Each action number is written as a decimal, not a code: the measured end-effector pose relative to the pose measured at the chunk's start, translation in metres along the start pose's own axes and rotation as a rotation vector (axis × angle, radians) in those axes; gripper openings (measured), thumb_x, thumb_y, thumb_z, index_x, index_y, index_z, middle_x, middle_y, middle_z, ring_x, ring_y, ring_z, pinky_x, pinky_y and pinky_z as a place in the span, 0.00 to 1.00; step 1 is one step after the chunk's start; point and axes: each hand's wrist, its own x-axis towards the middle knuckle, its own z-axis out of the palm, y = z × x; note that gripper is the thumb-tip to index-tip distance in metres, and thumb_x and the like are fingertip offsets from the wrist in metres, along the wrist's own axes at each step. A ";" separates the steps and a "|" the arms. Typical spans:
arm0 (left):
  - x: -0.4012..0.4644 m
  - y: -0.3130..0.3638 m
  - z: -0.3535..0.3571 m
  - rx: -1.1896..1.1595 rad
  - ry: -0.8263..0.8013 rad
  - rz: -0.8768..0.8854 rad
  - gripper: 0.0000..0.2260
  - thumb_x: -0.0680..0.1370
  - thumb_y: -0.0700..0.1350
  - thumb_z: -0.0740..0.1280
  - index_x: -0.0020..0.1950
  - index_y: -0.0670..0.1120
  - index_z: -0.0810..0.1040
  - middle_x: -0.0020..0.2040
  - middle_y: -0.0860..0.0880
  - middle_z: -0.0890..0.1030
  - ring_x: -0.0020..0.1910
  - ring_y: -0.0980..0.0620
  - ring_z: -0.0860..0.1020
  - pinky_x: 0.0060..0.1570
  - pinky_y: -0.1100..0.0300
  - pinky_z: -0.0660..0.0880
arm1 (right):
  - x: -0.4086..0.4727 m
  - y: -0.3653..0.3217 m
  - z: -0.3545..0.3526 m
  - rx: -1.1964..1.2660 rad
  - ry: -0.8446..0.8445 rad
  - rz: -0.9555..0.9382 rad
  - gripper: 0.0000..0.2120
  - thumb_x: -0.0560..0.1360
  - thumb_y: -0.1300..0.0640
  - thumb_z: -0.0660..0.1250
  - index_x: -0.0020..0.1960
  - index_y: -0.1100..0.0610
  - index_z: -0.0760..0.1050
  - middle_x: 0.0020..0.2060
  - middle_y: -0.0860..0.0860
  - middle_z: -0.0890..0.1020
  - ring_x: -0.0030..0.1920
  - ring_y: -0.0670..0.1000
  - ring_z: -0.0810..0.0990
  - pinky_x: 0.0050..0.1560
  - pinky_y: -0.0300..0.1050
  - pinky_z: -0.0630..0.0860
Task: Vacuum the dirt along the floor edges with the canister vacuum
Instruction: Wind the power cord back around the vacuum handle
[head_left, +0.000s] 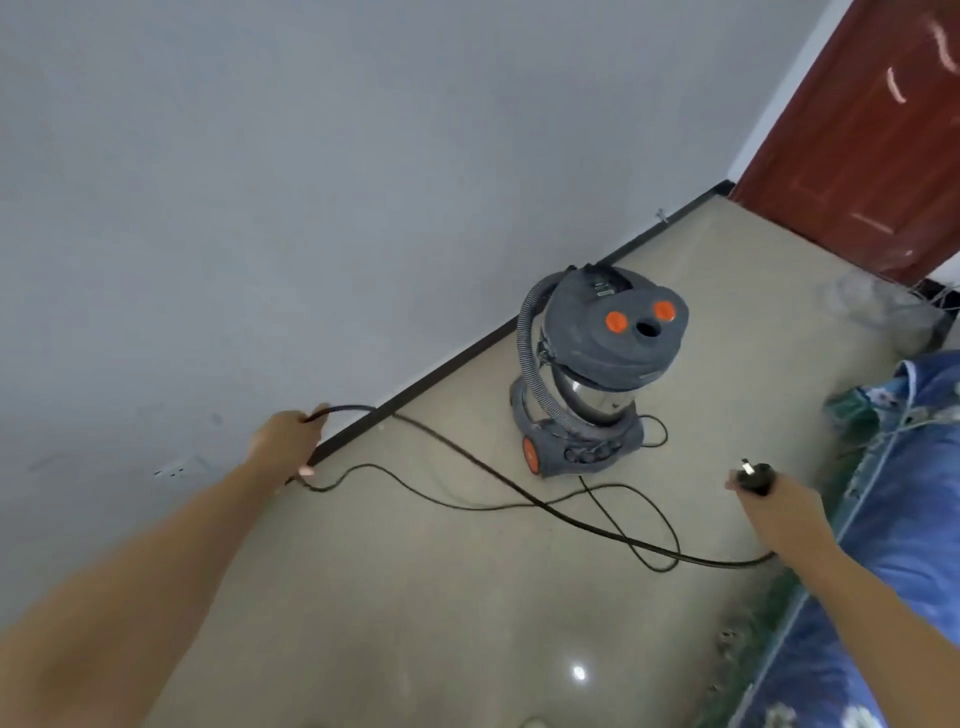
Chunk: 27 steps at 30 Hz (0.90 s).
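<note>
In the head view, the canister vacuum (592, 374) is seen standing upright on the beige floor (415, 597), just beside the dark baseboard (467, 353) that runs along the foot of the grey wall (260, 182). Its ribbed hose (530, 353) is looped down its left side. The black power cord (519, 493) is trailed from the vacuum's base in loose curves over the floor. A stretch of that cord is gripped in the curled fingers of the left hand (283, 441), held against the wall near the baseboard and close to a wall socket (171, 470). The plug (753, 477) is held in the closed fingers of the right hand (774, 506), prongs up. A blue floral bedcover (893, 493) bounds the floor on the right, and a red-brown door (857, 130) closes the far end. Between bed edge and baseboard, a strip of open floor is left, crossed by the cord.
</note>
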 end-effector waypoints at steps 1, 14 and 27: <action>-0.013 0.029 0.014 -0.009 -0.083 0.026 0.19 0.82 0.54 0.58 0.44 0.39 0.76 0.36 0.42 0.76 0.28 0.45 0.74 0.30 0.58 0.68 | 0.007 0.011 -0.004 -0.023 -0.012 -0.005 0.20 0.80 0.51 0.65 0.36 0.65 0.73 0.26 0.55 0.73 0.36 0.59 0.76 0.38 0.48 0.65; -0.104 0.247 0.081 0.067 -0.423 0.943 0.07 0.78 0.45 0.66 0.42 0.44 0.75 0.34 0.53 0.72 0.32 0.58 0.68 0.35 0.65 0.65 | 0.026 -0.130 -0.057 0.232 -0.452 -0.643 0.11 0.79 0.53 0.66 0.41 0.58 0.77 0.25 0.46 0.73 0.24 0.41 0.70 0.31 0.34 0.67; 0.015 0.189 0.112 -0.288 -0.393 0.074 0.18 0.82 0.52 0.59 0.39 0.40 0.74 0.29 0.49 0.69 0.27 0.51 0.67 0.35 0.58 0.74 | 0.206 -0.070 -0.168 1.220 0.286 0.240 0.16 0.83 0.57 0.57 0.36 0.56 0.65 0.21 0.48 0.73 0.22 0.43 0.78 0.22 0.36 0.74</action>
